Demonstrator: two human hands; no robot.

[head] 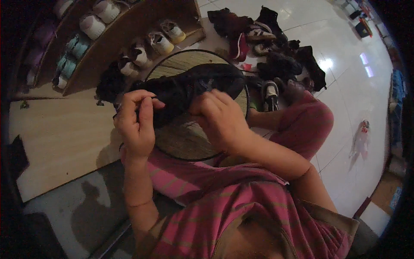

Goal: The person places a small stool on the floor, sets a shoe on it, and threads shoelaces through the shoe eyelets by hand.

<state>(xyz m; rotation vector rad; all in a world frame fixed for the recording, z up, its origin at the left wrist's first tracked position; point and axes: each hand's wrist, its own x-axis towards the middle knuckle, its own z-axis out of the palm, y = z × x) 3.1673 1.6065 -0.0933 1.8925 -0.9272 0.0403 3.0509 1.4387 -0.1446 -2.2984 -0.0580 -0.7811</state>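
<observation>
A black shoe (223,76), boot-like in length, lies across a round wooden-topped surface (190,147) with a dark rim, its rounded toe towards the right. By the shoe's left end is my left hand (137,119), raised with thumb and forefinger pinched together. Whether a thin lace or thread sits in that pinch is too dark to see. My right hand (220,119) rests against the near side of the shoe's middle, fingers curled in. Its fingertips are turned away, so anything between them is hidden.
Behind on the left, a wooden rack (129,39) holds pale shoes (160,42) and bundled yarn-like rolls (77,47). Dark shoes and cloth pieces (278,64) are heaped on the tiled floor (343,84). A pale wooden board (64,139) stands at my left.
</observation>
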